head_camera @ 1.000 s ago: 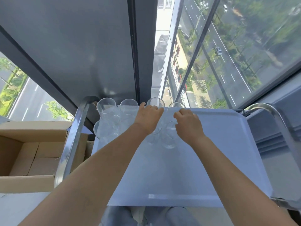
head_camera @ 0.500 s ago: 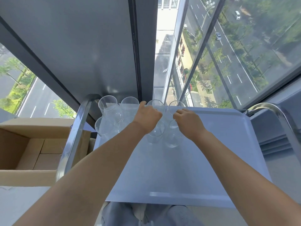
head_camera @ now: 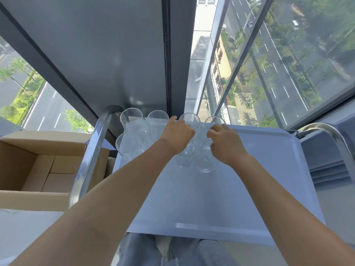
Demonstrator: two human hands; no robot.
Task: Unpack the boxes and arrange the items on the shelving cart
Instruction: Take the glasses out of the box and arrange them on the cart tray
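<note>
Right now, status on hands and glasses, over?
Left hand and right hand both curled on clear glasses, grouped upright at the cart tray's far left corner. Cardboard box open at left. Nothing in the way.

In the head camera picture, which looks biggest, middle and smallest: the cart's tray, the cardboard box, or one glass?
1. Tray, the widest thing.
2. Cardboard box, though its left side is cut off by the picture edge, so its full size is unsure.
3. One glass, far smaller than both.

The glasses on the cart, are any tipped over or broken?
No. The clear glasses all stand upright, bunched at the far left of the cart's top shelf. None looks cracked or fallen, though both hands hide part of them.
</note>
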